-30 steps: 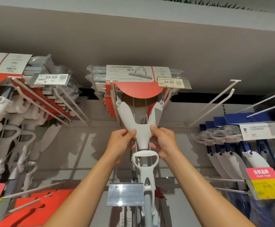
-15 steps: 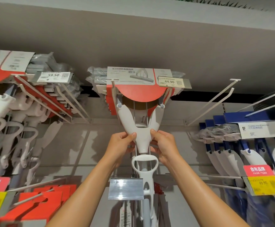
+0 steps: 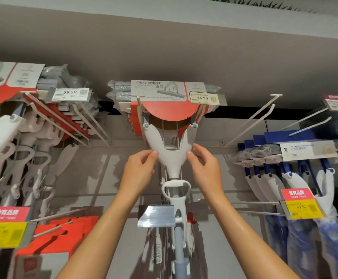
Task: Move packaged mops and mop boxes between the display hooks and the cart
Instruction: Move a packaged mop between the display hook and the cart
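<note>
A packaged mop hangs from the middle display hooks (image 3: 138,109) by its red and grey card header (image 3: 165,109). Its white Y-shaped yoke (image 3: 172,160) points down to a loop handle (image 3: 176,190) and a grey pole. My left hand (image 3: 141,174) pinches the yoke's left edge with thumb and fingertips. On the opposite edge, my right hand (image 3: 204,170) pinches with its fingers curved. More of the same mops hang behind this one. No cart is in view.
A 44.90 price tag (image 3: 203,97) sits right of the header. White mops (image 3: 13,158) under a 59.50 tag (image 3: 70,93) hang left, blue-carded mops (image 3: 284,168) right. Two bare hooks (image 3: 252,119) jut out between. Red boxes (image 3: 49,244) sit at lower left.
Both hands have slid outward from a full grasp on the yoke's neck to a light fingertip pinch on its edges. The mop stays on the hooks.
</note>
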A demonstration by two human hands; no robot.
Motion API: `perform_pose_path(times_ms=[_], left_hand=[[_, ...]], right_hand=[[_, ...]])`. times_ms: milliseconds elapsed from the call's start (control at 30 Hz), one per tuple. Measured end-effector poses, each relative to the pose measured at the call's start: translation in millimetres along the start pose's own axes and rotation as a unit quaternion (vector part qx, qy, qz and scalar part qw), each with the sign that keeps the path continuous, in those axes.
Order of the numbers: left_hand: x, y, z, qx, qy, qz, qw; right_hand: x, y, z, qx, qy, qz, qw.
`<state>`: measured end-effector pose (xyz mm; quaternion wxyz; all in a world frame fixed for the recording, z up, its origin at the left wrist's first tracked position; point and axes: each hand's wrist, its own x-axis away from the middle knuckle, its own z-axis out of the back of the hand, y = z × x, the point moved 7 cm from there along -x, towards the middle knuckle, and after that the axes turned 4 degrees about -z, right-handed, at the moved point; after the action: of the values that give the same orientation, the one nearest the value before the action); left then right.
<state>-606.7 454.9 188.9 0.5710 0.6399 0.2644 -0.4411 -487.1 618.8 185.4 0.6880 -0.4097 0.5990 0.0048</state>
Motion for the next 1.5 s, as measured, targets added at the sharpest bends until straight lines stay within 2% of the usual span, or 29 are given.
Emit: perform_pose_path(times_ms=[267, 533, 733, 867, 1033, 1300, 1500], left_hand=[[81, 63, 29, -0.191, -0.004, -0.124, 0.974], [172, 79, 50, -0.340, -0.031, -0.121, 0.932], [245, 98, 61, -0.423, -0.015, -0.117, 0.898], [298, 116, 63, -0.460, -0.024, -0.085, 0.884], [385, 139, 80, -0.503, -0.036, 0.002, 0.864], [526, 190, 148, -0.589, -0.079, 0.128, 0.794], [607, 245, 225, -0.647, -0.058, 0.224, 0.727]], right_hand=[[79, -35, 9, 0.054, -0.007, 0.059, 0.997], [173, -46, 32, 0.192, -0.027, 0.065, 0.979], [237, -61, 61, 0.257, -0.052, 0.072, 0.962], [284, -68, 85, 0.253, -0.076, 0.063, 0.962], [359, -70, 112, 0.216, -0.129, 0.030, 0.967], [485, -99, 102, 0.109, -0.268, -0.036, 0.956], [570, -162, 69, 0.032, -0.360, -0.034, 0.932]])
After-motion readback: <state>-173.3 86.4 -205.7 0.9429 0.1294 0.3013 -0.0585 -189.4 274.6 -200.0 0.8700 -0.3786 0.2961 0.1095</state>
